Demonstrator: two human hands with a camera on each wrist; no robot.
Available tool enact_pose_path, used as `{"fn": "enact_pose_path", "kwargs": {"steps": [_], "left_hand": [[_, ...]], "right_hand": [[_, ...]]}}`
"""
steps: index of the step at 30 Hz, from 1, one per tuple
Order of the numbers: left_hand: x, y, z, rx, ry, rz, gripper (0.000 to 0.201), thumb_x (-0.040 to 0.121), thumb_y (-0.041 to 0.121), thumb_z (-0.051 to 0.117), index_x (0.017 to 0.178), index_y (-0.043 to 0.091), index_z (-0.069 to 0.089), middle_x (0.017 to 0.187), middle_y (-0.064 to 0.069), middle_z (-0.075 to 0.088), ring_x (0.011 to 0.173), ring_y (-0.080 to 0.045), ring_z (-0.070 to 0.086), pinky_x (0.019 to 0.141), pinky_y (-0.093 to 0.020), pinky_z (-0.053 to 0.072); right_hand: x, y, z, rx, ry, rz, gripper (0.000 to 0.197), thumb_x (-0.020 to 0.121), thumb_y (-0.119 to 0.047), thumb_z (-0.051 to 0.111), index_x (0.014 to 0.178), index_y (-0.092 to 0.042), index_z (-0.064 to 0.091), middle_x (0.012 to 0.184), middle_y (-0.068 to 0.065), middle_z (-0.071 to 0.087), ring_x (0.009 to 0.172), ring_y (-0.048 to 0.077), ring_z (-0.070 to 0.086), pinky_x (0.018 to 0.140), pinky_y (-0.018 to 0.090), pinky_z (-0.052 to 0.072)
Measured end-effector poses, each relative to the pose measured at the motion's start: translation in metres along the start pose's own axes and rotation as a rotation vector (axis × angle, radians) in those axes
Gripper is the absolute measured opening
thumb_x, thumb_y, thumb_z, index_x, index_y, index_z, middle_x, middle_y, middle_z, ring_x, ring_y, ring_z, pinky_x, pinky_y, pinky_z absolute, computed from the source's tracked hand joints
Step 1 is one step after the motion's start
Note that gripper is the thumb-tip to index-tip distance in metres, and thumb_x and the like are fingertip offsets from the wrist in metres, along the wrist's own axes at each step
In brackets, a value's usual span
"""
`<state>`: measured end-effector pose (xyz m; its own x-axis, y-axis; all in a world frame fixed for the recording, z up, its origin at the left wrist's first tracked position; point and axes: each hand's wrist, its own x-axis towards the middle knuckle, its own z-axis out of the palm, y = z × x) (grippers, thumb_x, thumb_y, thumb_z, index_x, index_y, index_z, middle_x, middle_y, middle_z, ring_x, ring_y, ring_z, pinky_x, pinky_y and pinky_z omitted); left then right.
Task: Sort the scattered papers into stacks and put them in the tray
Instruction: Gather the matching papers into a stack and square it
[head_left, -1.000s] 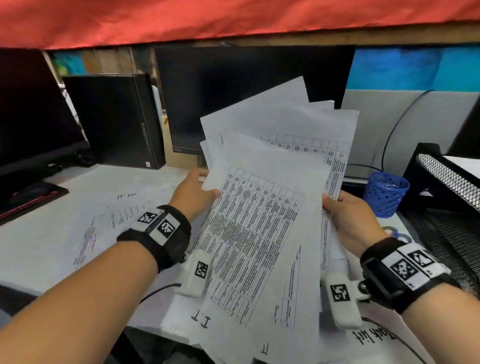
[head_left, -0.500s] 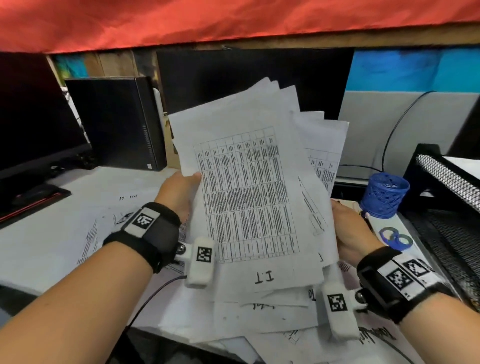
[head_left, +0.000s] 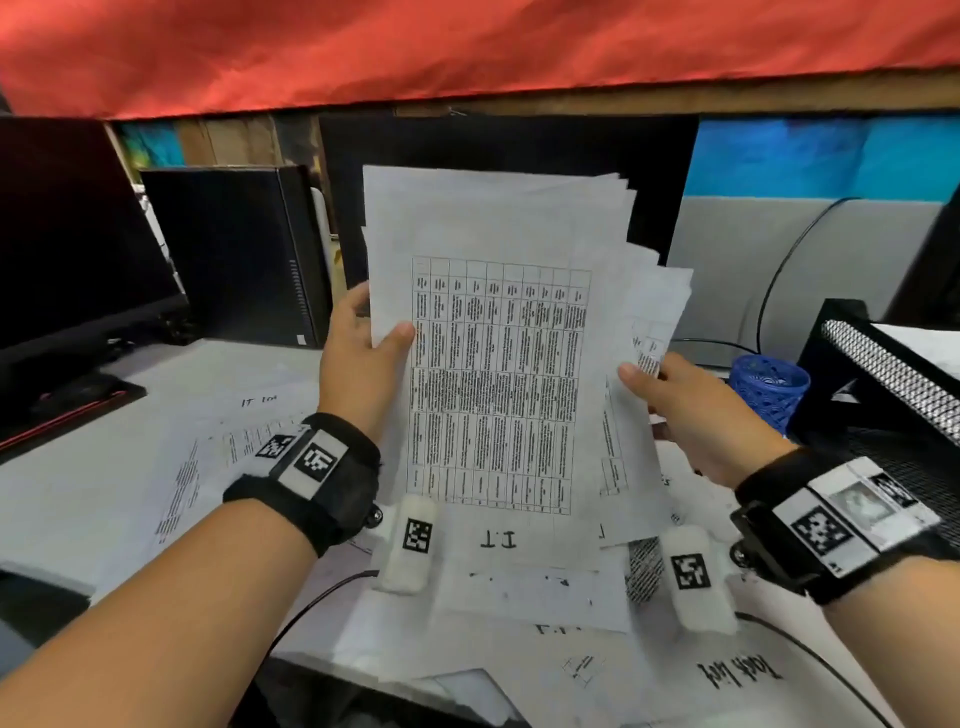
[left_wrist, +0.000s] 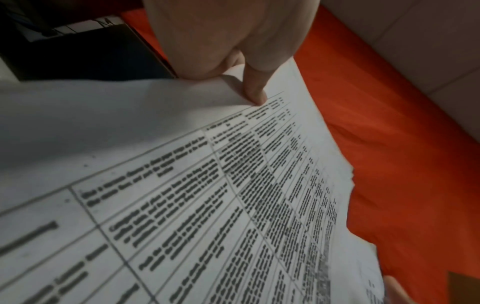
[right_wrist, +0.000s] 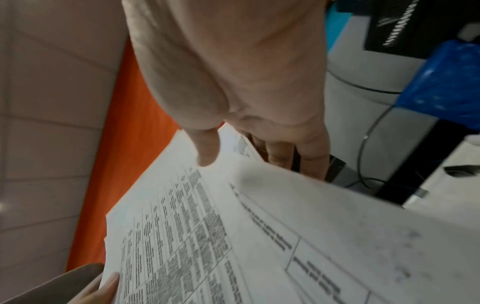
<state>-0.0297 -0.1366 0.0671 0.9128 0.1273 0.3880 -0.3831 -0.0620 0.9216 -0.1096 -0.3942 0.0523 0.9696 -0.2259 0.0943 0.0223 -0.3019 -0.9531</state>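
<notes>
A stack of white printed papers (head_left: 498, 374) is held upright above the desk; its top sheet shows a table and a handwritten "I.T". My left hand (head_left: 363, 358) grips the stack's left edge, thumb on the front (left_wrist: 254, 90), fingers hidden behind. My right hand (head_left: 670, 395) holds the right-hand sheets, thumb on the front (right_wrist: 205, 150) and fingers behind. More loose papers (head_left: 524, 597) lie on the desk under the stack, and others (head_left: 208, 457) lie to the left. The black mesh tray (head_left: 893, 374) stands at the right edge, with a sheet on its upper level.
A blue mesh pen cup (head_left: 769, 389) stands just left of the tray. Behind the papers are a dark monitor (head_left: 519, 171), a black computer case (head_left: 234, 254) and a second monitor (head_left: 67, 249) at the left. A red cloth (head_left: 467, 47) hangs overhead. Cables cross the desk.
The fanned, tilted sheets have been squared up into a straighter upright stack. My left thumb now lies on the front of the top sheet, and my right hand has shifted on the right-hand sheets.
</notes>
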Motion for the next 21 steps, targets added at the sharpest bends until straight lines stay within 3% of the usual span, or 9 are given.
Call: {"fn": "enact_pose_path", "kwargs": {"steps": [2,4,7,10,13,15,17,18,21], "left_hand": [[-0.001,0.011,0.002,0.004,-0.006,0.064,0.041,0.092,0.010,0.058,0.130,0.021,0.047,0.113,0.013,0.064,0.101,0.005,0.061,0.086,-0.012,0.049],[0.000,0.023,0.003,-0.021,-0.003,0.123,0.036,0.092,0.009,0.057,0.126,0.018,0.048,0.120,0.007,0.063,0.107,-0.003,0.061,0.092,-0.018,0.050],[0.001,0.037,0.000,-0.093,0.010,0.188,0.029,0.093,0.010,0.056,0.117,0.024,0.048,0.120,0.003,0.063,0.108,-0.009,0.061,0.093,-0.028,0.052],[-0.001,0.039,-0.007,-0.115,-0.008,0.221,0.029,0.094,0.013,0.053,0.118,0.025,0.045,0.119,0.007,0.061,0.109,-0.007,0.059,0.096,-0.031,0.048],[-0.011,0.034,-0.006,0.001,-0.126,0.196,0.038,0.097,0.019,0.049,0.133,0.020,0.037,0.120,0.016,0.054,0.111,-0.002,0.052,0.100,-0.026,0.041],[-0.017,0.030,-0.002,0.042,-0.190,0.155,0.040,0.098,0.024,0.049,0.135,0.019,0.035,0.115,0.020,0.052,0.105,0.005,0.051,0.095,-0.020,0.039],[-0.020,0.027,0.004,0.032,-0.195,0.111,0.039,0.098,0.023,0.049,0.134,0.020,0.035,0.112,0.022,0.052,0.097,0.014,0.048,0.086,-0.013,0.038],[-0.020,0.028,0.008,0.019,-0.176,0.096,0.039,0.098,0.021,0.049,0.134,0.020,0.035,0.115,0.020,0.053,0.096,0.014,0.048,0.085,-0.012,0.038],[-0.021,0.034,0.019,-0.023,-0.091,0.096,0.039,0.098,0.012,0.046,0.135,0.020,0.038,0.121,0.013,0.054,0.093,0.013,0.051,0.077,0.000,0.041]], "right_hand": [[0.001,-0.015,0.000,-0.072,0.113,-0.074,0.032,0.097,-0.034,0.050,0.124,-0.019,0.051,0.111,-0.010,0.061,0.097,0.010,0.059,0.076,0.019,0.047],[0.003,-0.028,0.000,-0.079,0.242,-0.173,0.018,0.097,-0.023,0.049,0.114,-0.017,0.050,0.098,-0.009,0.058,0.083,0.005,0.054,0.060,0.011,0.040],[-0.002,-0.043,0.002,-0.001,0.388,-0.340,0.010,0.097,-0.012,0.049,0.098,-0.022,0.048,0.083,-0.012,0.052,0.069,-0.008,0.049,0.056,0.002,0.037],[-0.009,-0.039,0.005,0.058,0.410,-0.403,0.010,0.096,-0.014,0.050,0.101,-0.022,0.049,0.096,-0.006,0.059,0.079,-0.008,0.053,0.071,0.009,0.042],[-0.016,-0.028,0.013,0.118,0.267,-0.356,0.024,0.095,-0.017,0.054,0.118,-0.018,0.046,0.104,-0.017,0.060,0.083,-0.015,0.058,0.069,0.006,0.047],[-0.016,-0.024,0.021,0.097,0.253,-0.312,0.030,0.094,-0.018,0.056,0.122,-0.019,0.046,0.108,-0.014,0.062,0.092,-0.004,0.062,0.076,0.014,0.051],[-0.013,-0.025,0.029,0.095,0.324,-0.295,0.027,0.094,-0.014,0.055,0.120,-0.019,0.050,0.108,-0.006,0.063,0.098,0.011,0.061,0.087,0.030,0.051],[-0.010,-0.027,0.032,0.112,0.357,-0.295,0.022,0.094,-0.012,0.054,0.116,-0.019,0.052,0.104,-0.005,0.063,0.096,0.013,0.060,0.089,0.034,0.050],[-0.006,-0.038,0.039,0.165,0.415,-0.343,0.018,0.095,-0.008,0.051,0.100,-0.025,0.054,0.093,-0.016,0.061,0.086,0.001,0.058,0.082,0.025,0.048]]}}
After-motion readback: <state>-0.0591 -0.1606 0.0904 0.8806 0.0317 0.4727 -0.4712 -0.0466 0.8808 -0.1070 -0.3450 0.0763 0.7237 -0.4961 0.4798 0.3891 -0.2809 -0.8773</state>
